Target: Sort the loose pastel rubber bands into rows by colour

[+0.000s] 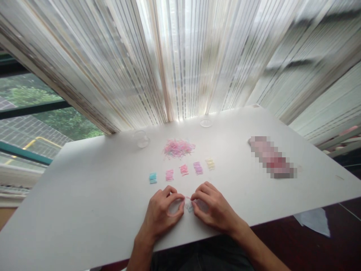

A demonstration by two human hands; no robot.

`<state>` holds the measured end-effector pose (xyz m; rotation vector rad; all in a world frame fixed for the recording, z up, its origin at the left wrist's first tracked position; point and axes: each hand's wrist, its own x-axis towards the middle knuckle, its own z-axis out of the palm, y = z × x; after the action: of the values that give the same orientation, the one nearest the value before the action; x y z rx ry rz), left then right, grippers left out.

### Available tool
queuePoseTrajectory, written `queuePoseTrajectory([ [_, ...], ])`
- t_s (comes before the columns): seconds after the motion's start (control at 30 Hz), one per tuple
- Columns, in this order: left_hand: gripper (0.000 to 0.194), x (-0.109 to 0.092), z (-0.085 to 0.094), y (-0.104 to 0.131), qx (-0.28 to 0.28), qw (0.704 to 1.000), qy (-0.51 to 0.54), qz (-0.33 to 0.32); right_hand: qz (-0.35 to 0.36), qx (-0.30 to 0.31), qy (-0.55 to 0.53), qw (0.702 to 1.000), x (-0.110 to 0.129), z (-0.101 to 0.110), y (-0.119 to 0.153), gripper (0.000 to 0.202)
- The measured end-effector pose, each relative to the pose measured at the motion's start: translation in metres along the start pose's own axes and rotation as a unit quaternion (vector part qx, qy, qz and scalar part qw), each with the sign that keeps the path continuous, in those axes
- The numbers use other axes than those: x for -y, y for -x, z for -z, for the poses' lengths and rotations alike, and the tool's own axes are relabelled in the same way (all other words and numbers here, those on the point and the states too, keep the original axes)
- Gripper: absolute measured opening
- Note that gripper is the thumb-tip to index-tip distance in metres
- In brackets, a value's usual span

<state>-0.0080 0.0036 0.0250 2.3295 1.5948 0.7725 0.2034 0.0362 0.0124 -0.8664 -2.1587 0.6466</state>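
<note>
Two hands (pixel 163 206) (pixel 212 205) flank pale strips (pixel 190 207); I cannot tell whether either grip pinches any.

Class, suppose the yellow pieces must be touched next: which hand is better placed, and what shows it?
Probably the right hand: the yellow pieces lie almost straight ahead of it. The left hand is farther off and would likely have to reach across in front of the right.

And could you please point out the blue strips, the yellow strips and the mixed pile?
Blue strips (pixel 152 178), head view: middle of the group.
Yellow strips (pixel 210 163), head view: middle of the group.
Mixed pile (pixel 179 147), head view: centre of the heap.
</note>
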Motion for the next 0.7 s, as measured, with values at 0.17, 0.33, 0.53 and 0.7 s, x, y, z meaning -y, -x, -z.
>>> queuePoseTrajectory([
  [0.17, 0.014, -0.0010, 0.0013, -0.0010, 0.001, 1.000, 0.001, -0.001, 0.013, 0.036, 0.025, 0.999, -0.0013, -0.0012, 0.0003, 0.010],
  [0.33, 0.014, 0.0028, 0.0013, 0.0007, 0.016, 0.999, 0.037, 0.007, 0.016, 0.038, 0.036, 0.999, -0.0012, -0.0008, -0.0003, 0.013],
  [0.53, 0.014, 0.0079, -0.0001, 0.0032, 0.014, 0.995, 0.097, 0.033, 0.018, 0.026, 0.023, 0.999, -0.0019, -0.0008, -0.0002, 0.009],
  [0.7, 0.015, 0.0085, -0.0016, 0.0038, 0.011, 0.993, 0.112, 0.039, 0.027, 0.014, 0.014, 0.999, -0.0031, -0.0029, 0.0004, 0.007],
])
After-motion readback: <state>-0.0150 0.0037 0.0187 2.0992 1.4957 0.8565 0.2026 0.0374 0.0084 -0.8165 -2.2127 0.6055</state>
